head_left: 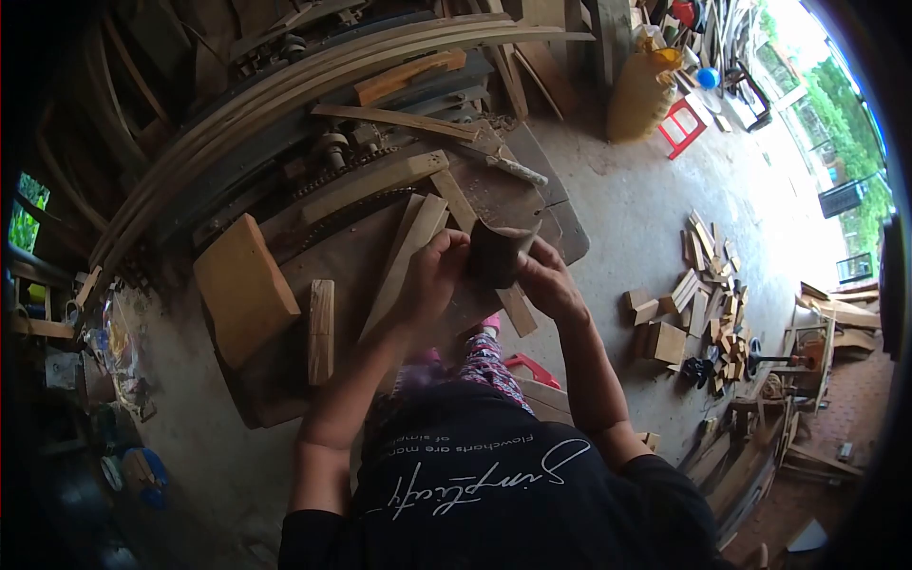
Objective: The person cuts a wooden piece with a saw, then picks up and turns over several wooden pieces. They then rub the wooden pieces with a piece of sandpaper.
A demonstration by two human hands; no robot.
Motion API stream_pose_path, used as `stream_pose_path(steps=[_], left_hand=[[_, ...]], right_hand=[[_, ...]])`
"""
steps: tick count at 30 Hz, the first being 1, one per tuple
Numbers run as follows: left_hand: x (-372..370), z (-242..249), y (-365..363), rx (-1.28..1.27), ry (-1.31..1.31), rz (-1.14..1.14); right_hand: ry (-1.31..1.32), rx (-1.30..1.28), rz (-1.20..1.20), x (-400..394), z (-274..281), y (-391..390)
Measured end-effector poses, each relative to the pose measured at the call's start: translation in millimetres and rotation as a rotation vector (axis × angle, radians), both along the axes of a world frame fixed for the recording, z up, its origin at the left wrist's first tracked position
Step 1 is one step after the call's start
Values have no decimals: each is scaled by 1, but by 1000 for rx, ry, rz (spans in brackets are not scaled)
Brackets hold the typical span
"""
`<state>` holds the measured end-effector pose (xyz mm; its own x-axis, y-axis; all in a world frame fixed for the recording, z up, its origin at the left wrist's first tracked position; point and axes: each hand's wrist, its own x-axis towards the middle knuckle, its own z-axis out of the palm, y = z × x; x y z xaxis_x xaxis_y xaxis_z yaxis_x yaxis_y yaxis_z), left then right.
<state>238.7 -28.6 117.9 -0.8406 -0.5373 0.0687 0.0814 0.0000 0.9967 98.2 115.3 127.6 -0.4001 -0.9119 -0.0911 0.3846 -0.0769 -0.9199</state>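
Observation:
Between both hands I hold a curled, dark brown sheet that looks like sandpaper [496, 256]. My left hand [442, 269] has its fingers closed on the sheet's left edge. My right hand [551, 277] pinches the opposite edge, thumb toward me. The sheet bends into a half tube, its upper edge standing up. Below and beyond it lie wooden pieces on the workbench [366, 223]: a long pale board [404, 252] beside my left hand and a narrow strip [518, 312] under the sheet.
A wide wooden slab [245, 290] and a short block [322, 331] lie on the bench's left. Long curved planks [313, 71] cross the back. On the floor to the right are heaped offcuts [708, 313], a red stool [682, 128] and a yellow sack [646, 90].

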Motion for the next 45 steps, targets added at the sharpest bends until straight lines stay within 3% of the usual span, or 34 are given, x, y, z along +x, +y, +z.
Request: stream_pose_path(steps=[1,3,4,5,6,8,13,16,22,23,25,26,27,29,37,39,41,43,44,45], left_hand=[[-7,-7,4,2,3,-9],[-19,-24,11,-28,-95,144],[-23,-40,12,-155,-249,180],[-25,-56,18,-156,-241,174],[-25,-72,28,-346,-294,212],[-25,-77,41,-717,-308,273],[-56,-55,72,-750,-366,358],[-72,-49,82,-916,-520,437],[-79,-63,77,-526,-495,505],[-74,-89,71,-238,-323,461],[-68,-74,68,12,-298,493],[-64,-62,72,317,-252,477],[-62,-56,76,295,-281,491],[-57,-49,82,698,18,385],[-68,-45,100,772,60,388],[-68,-49,96,520,-140,375],[-67,-49,92,536,-123,345],[-65,-51,84,373,-262,334],[-60,-61,77,314,-266,314],[-54,-96,64,58,-303,343]], right_hand=[[-133,24,-49,-6,-7,8],[-118,41,-128,-15,-13,20],[-143,9,-224,-17,-12,27],[-164,-24,-318,-21,-12,34],[-193,-12,-381,-27,-17,43],[-173,28,-428,-36,-16,57],[-190,85,-502,-69,-27,77],[-274,30,-444,-96,-33,77],[-172,113,-223,-159,-33,62],[-184,109,-187,-175,-35,63],[-129,121,-135,-202,-41,68],[-109,122,-94,-213,-39,73],[-127,122,-114,-218,-27,76],[-134,100,-100,-236,-35,87],[-165,195,-80,-249,-57,141],[-172,208,-107,-242,-66,150],[-175,198,-136,-230,-71,155],[-169,187,-185,-210,-67,155],[-170,183,-221,-197,-65,155],[-157,176,-227,-186,-65,153]])
